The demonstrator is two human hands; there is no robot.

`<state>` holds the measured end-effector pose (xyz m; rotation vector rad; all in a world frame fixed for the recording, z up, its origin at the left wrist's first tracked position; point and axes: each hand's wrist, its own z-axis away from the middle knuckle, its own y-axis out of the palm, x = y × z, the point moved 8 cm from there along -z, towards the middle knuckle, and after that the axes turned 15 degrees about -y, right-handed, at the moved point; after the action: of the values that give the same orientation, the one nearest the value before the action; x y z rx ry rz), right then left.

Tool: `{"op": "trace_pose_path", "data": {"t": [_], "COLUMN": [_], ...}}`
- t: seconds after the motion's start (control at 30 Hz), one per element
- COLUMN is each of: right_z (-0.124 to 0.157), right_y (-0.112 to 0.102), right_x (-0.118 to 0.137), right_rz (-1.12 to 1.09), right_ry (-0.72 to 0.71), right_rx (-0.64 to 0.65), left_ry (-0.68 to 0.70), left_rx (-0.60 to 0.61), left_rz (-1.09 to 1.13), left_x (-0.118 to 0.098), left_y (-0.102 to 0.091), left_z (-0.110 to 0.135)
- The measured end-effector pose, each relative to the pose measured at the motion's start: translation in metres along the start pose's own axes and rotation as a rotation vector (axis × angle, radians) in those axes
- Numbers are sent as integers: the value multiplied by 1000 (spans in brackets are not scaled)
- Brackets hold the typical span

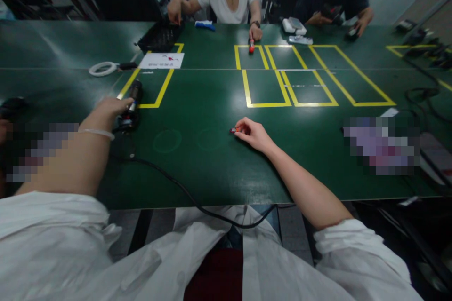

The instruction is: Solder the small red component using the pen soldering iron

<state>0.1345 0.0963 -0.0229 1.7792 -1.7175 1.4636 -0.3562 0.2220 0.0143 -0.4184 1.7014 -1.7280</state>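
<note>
On the left of the green table (197, 169), my left hand (113, 107) is closed around a dark cylindrical tool with a silver band (133, 99). A bulkier dark part (127, 121) sits below that hand; its join to the tool is hard to make out. Near the middle, my right hand (253, 134) pinches a small red-and-black object (233, 130) just above or on the surface. Most of this object is hidden by my fingers, so its kind does not show.
A black cable (169, 176) runs over the front edge. Yellow tape (268, 105) marks rectangles. Beyond lie a white sheet (162, 60), a coiled white cable (102, 69) and a black tray (160, 37). Across the table, a person's hand (255, 33) touches a red tool (251, 47).
</note>
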Motion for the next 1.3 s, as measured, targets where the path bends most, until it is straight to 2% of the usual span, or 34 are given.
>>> {"op": "trace_pose_path", "data": {"t": [0.07,0.1,0.13,0.33,0.53,0.63,0.8,0.93,1.1,1.3], "right_z": [0,0,0,-3,-4,-4,-4,-4,-3,-2], "right_y": [0,1,1,1,3,3,4,4,1,3], "right_x": [0,0,0,1,0,0,1,3,4,5], "right_rz": [-9,-11,-11,-10,-13,-18,-14,7,34,6], "right_ry": [-3,-4,-5,0,14,14,12,0,13,15], "right_rx": [0,1,3,5,11,15,43,72,105,168], "left_ry": [-254,-321,-325,-214,-31,63,295,394,466,457], "left_rx": [95,135,158,261,347,370,343,342,357,316], "left_rz": [56,103,151,235,205,201,185,285,331,277], "left_x": [20,24,22,-4,-52,-83,-142,-176,-193,-187], "left_y": [6,9,10,21,50,68,90,103,107,99], "left_z": [-2,1,4,28,67,100,173,218,249,264]}}
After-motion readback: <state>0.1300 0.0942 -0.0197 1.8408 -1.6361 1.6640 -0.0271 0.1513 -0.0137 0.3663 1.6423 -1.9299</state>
